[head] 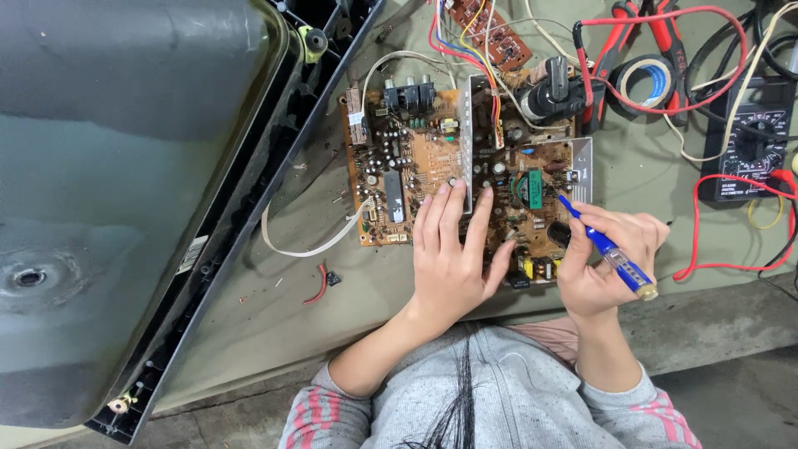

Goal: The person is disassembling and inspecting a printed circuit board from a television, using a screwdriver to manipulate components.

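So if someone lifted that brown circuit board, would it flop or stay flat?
The circuit board would probably stay stiff and flat. It likely feels uneven in weight, since bulky parts crowd one side. The attached wires would probably tug back, and the small soldered parts look fragile.

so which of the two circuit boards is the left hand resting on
The left hand lies on the large orange-brown circuit board at centre; the small brown circuit board sits untouched at the top edge, trailing coloured wires.
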